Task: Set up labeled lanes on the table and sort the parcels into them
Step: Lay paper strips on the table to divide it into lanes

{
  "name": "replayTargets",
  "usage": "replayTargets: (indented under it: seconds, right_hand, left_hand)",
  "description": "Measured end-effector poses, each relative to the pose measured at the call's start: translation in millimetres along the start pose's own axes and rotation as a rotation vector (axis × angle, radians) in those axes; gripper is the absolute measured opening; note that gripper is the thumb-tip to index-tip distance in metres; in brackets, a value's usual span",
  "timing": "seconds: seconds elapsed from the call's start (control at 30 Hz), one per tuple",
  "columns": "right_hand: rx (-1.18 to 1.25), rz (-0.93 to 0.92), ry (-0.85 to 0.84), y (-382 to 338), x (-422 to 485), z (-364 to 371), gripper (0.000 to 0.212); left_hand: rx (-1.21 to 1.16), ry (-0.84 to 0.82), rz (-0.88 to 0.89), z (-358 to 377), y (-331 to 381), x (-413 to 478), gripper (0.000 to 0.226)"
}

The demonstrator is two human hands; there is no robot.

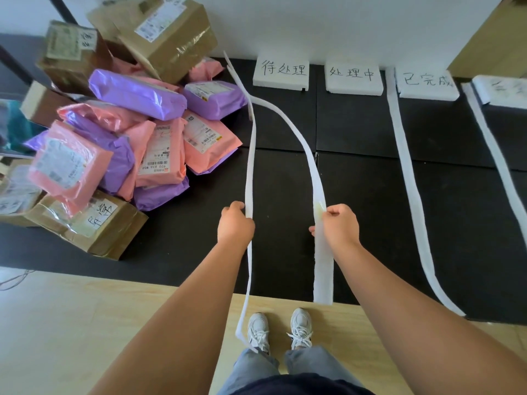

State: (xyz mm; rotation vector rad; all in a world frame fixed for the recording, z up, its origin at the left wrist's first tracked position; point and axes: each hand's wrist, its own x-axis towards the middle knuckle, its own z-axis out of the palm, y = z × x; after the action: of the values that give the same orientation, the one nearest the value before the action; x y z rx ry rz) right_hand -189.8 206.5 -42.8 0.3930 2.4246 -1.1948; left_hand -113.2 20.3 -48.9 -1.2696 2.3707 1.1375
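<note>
My left hand (235, 223) grips a narrow white foam strip (249, 166) that runs from the back wall down past the mat's front edge. My right hand (339, 223) pinches a wider white strip (306, 149) that curves back toward the same spot at the wall. Two more white strips (406, 166) (496, 155) lie flat on the black mat (370, 195) to the right. White foam label blocks with handwritten characters (281, 72) (353, 78) (427, 84) (502, 89) stand along the wall. A heap of pink and purple mailers (137, 132) and cardboard boxes (168, 35) sits at the left.
A taped cardboard box (94, 223) with a handwritten label lies at the mat's front left. A wooden floor (85, 323) runs in front of the mat, where my shoes (279, 329) stand. A tan cabinet (496, 38) rises at the back right.
</note>
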Motion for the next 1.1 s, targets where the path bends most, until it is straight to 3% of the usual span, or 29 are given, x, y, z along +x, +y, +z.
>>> replayTargets:
  seconds: [0.17, 0.5, 0.77, 1.1]
  right_hand:
    - [-0.048, -0.078, 0.020, -9, -3, 1, 0.010]
    - [-0.156, -0.114, 0.145, -12, 20, -17, 0.018]
    - [-0.191, -0.080, 0.054, -33, 81, -16, 0.025]
    - [-0.186, -0.348, -0.106, -117, 168, 21, 0.019]
  left_hand:
    - [-0.005, -0.011, 0.138, -1, 20, 0, 0.049]
    - [0.051, -0.054, 0.135, -1, 33, 23, 0.050]
    - [0.078, -0.031, 0.078, 5, 66, 53, 0.041]
    - [-0.022, 0.129, 0.063, -10, 116, 119, 0.040]
